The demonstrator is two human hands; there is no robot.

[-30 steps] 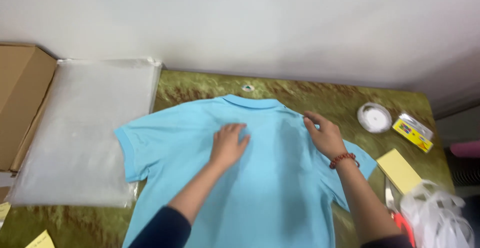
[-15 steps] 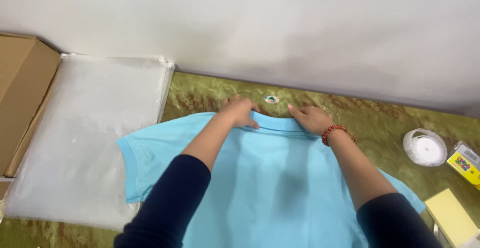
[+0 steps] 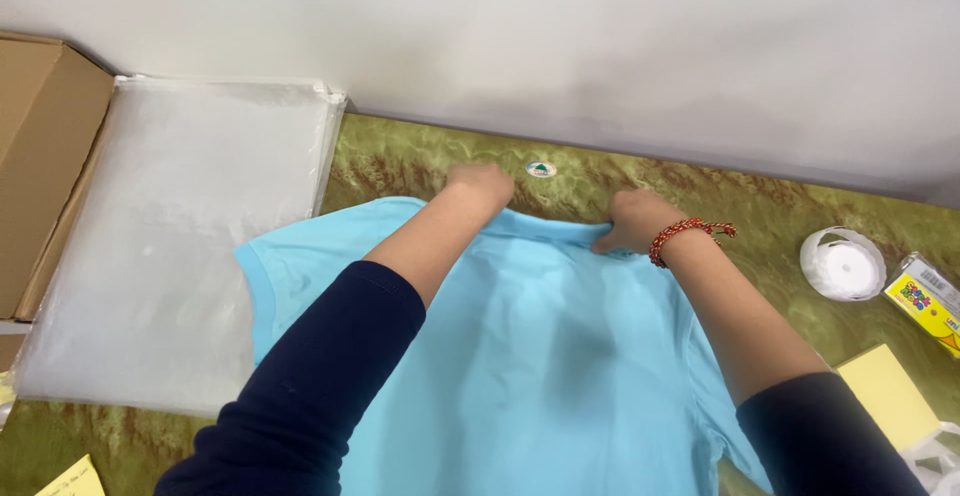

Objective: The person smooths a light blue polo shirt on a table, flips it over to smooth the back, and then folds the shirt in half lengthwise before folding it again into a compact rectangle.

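Overhead, head view: one light-blue cotton polo shirt (image 3: 540,356) flat on green marbled table (image 3: 770,216). Left hand (image 3: 483,188) and right hand (image 3: 630,221), both closed, pinching collar edge. One stack of clear plastic bags (image 3: 180,236) beside it, one white tape roll (image 3: 842,264), one cardboard box (image 3: 40,146).

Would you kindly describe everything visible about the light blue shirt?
The light blue short-sleeved knit shirt lies flat, collar toward the wall, on the green marbled table. One ribbed-cuffed sleeve reaches the stack of clear plastic bags. The left hand and right hand grip its collar; both forearms cross its body.
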